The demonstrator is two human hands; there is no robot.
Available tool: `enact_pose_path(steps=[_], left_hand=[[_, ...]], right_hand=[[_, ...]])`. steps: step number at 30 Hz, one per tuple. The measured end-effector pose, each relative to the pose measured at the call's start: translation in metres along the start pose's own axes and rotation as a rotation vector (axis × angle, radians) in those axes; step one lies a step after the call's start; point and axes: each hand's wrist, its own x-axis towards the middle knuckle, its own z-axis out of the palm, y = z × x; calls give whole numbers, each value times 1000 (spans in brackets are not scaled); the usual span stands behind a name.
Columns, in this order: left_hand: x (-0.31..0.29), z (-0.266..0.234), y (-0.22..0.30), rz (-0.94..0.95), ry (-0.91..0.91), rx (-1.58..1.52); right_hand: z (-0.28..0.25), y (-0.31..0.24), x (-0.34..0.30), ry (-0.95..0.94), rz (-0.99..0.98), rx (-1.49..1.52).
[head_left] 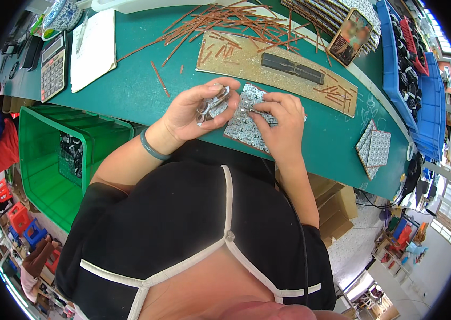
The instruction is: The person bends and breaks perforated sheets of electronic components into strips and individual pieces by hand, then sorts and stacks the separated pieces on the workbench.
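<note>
Left hand: the left hand (191, 109) is raised at the near edge of the tabletop (140, 96), palm turned inward; its fingers are curled around a small bunch of silvery pieces (216, 105). The cupped grip likely serves to retain several loose pieces at once.

Right hand: the right hand (285, 120) is lowered over the patterned panel (247, 132), thumb and fingertips at its face. Whether the fingers pinch a piece or only press cannot be told.

Patterned panel: lies flat and angled at the near edge, directly before the torso, its face covered with small silvery shapes. This position presumably shortens the reach between both hands.

Brown board: the brown board (231, 60) lies flat beyond the hands. It carries short brown strips (335, 95) toward each end and a dark bar (292, 68) between, probably to collect small parts.

Long strips: the long brown strips (220, 24) lie in a loose, crossed heap behind the board, seemingly as stock outside the working area.

Small panels: the small panels (377, 146) overlap in a pile at right, apparently set aside to free the centre.

Green crate: the green crate (44, 176) stands left of the torso, below the tabletop, its mouth facing the person, presumably for easy access.
</note>
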Motion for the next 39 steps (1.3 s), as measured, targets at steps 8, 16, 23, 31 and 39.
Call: enact_pose_path(steps=[8,16,23,31,39], left_hand=[[3,21,-6,-72,262,327],[6,41,-12,-123,242,469],[7,21,-15,-104,127,282],[7,10,-9,-51,13,5],[13,9,-8,49,90,44]], right_hand=[[-10,-5,0,226,80,623],[-11,-16,2,238,-30,420],[-17,-22,2,243,-101,335],[-41,15,-16,71,-30,73],[-24,21,-28,-51,20,-61]])
